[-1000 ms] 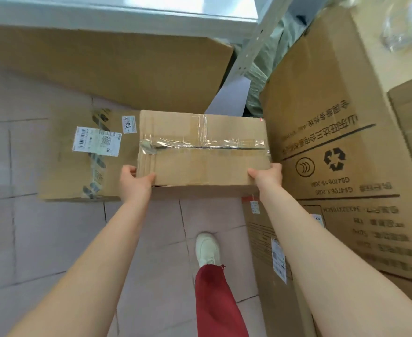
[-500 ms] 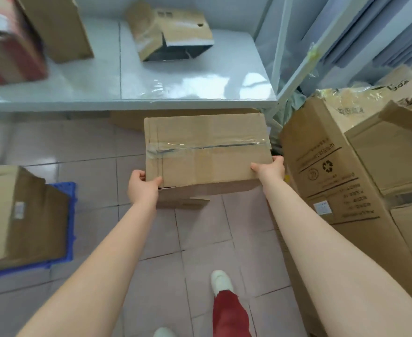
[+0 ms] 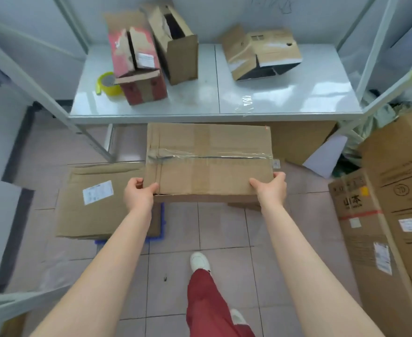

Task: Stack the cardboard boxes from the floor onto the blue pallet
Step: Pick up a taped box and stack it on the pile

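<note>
Box [image 3: 208,164] nearer pallet [image 3: 161,229] than before

- The cardboard box [image 3: 208,164] you hold is plain brown, with a clear glossy tape stripe across its top.
- Left of that box, another brown box [image 3: 102,203] carries a white label, on a blue pallet [image 3: 161,229].
- Beyond it, on the pale grey shelf [image 3: 285,98], you see a yellow tape roll [image 3: 107,85] and a red-and-brown box [image 3: 139,69].
- Below it, your trousers [image 3: 207,305] are red, your shoe [image 3: 200,261] white.
</note>
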